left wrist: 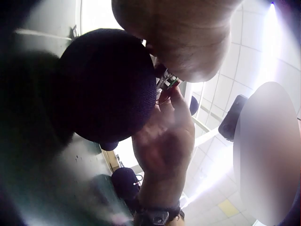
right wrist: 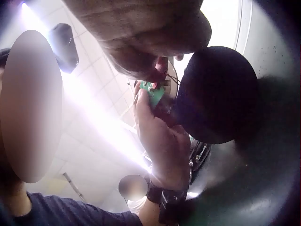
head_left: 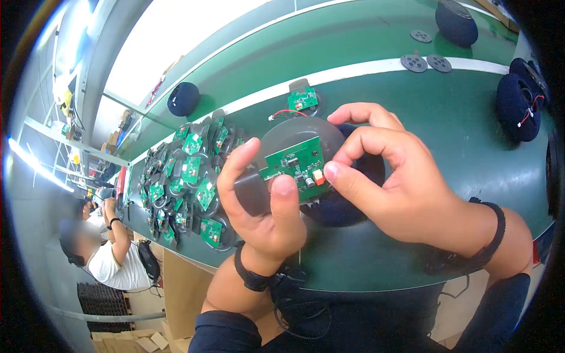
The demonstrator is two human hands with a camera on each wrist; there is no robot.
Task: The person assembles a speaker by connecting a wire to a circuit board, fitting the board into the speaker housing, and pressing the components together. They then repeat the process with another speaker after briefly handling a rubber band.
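A green circuit board (head_left: 300,154) on a round grey plastic disc (head_left: 276,136) is held above a dark fabric-covered ball (head_left: 335,213). My left hand (head_left: 265,215) grips this part from its left side, thumb at the board's lower edge. At the board's right edge, the thumb and index fingertip of my right hand (head_left: 406,176) pinch something small beside a white and orange connector (head_left: 319,176); the fingers hide it. In the left wrist view the ball (left wrist: 110,87) lies close to both hands. The board (right wrist: 154,94) shows between the hands in the right wrist view.
Many similar boards on discs (head_left: 191,167) are heaped on the green table (head_left: 459,117) at left. One more board (head_left: 303,99) lies behind the ball. Other dark balls (head_left: 183,99) and perforated round plates (head_left: 414,63) stand farther off. A person (head_left: 120,259) sits at far left.
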